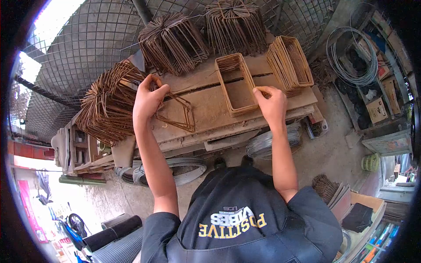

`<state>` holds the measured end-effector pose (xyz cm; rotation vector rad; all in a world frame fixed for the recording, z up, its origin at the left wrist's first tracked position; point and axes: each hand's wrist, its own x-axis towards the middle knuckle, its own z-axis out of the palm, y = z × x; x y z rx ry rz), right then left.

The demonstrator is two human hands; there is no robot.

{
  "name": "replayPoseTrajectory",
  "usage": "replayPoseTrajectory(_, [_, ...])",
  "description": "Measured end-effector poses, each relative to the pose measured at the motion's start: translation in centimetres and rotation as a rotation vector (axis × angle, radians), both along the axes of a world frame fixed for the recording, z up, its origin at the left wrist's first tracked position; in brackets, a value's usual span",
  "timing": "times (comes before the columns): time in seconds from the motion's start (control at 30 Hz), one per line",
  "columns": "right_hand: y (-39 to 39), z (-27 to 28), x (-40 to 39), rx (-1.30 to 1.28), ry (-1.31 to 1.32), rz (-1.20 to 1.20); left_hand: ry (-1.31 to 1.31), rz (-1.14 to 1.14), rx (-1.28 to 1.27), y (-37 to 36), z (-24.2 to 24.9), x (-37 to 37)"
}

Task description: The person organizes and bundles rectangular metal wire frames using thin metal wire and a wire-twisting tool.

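Observation:
Rusty rectangular rebar stirrups stand in a small, neat stack on the wooden bench, slightly tilted. My right hand pinches the right side of this stack between thumb and fingers. To the left, my left hand is closed, fingers curled, on a few loose stirrups; their far ends disappear behind the hand, so the exact grip is partly hidden. Just beyond that hand, a fanned bundle of stirrups rests at the bench's left end. Another tight stack of stirrups leans to the right of my right hand.
Two more fanned stirrup bundles sit at the back of the bench against wire mesh. Wire coils lie on the floor below; another coil hangs at right by the shelves.

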<state>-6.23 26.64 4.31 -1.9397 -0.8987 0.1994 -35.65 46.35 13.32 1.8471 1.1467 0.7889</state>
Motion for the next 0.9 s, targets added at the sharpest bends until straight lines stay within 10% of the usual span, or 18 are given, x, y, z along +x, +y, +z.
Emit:
replayPoseTrajectory(0.17, [0.6, -0.2, 0.8, 0.099, 0.025, -0.014, -0.004, 0.008, -0.047, 0.1, -0.2, -0.5])
replayPoseTrajectory(0.37, [1.7, 1.7, 2.7, 0.432, 0.737, 0.202, 0.001, 0.025, -0.048, -0.2, 0.2, -0.1])
replayPoseTrajectory(0.9, [2.7, 12.2, -0.9, 0.289, 0.054, 0.259, 0.023, 0.043, -0.023, -1.1, 0.6, 1.3])
